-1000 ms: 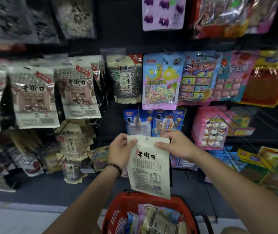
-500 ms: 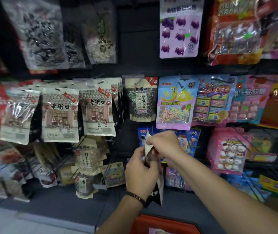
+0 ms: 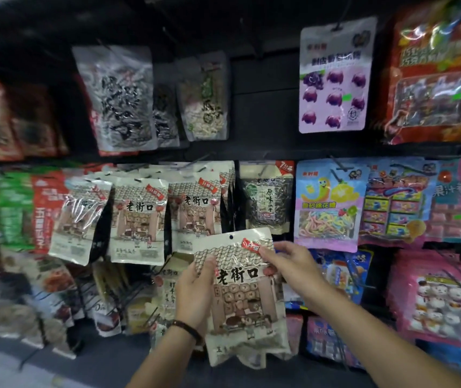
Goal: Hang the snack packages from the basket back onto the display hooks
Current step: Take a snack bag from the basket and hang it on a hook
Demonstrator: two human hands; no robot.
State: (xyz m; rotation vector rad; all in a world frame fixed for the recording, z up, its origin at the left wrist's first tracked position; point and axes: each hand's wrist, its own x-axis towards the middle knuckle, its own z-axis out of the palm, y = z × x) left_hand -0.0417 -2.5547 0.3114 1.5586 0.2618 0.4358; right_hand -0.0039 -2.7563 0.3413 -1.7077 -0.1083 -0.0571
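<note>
Display wall: dark, full of hanging snack bags.
Matching pouches: same cream design, upright, hanging in the middle row.
Snack pouch: held in front of the wall, just below that row; long axis vertical, hang hole on top, printed front toward the camera.
Left hand: grip curled round the left edge, thumb on the front.
Right hand: grip pinching the top right corner.

Bare dark panel above crowded hanging packages
</note>
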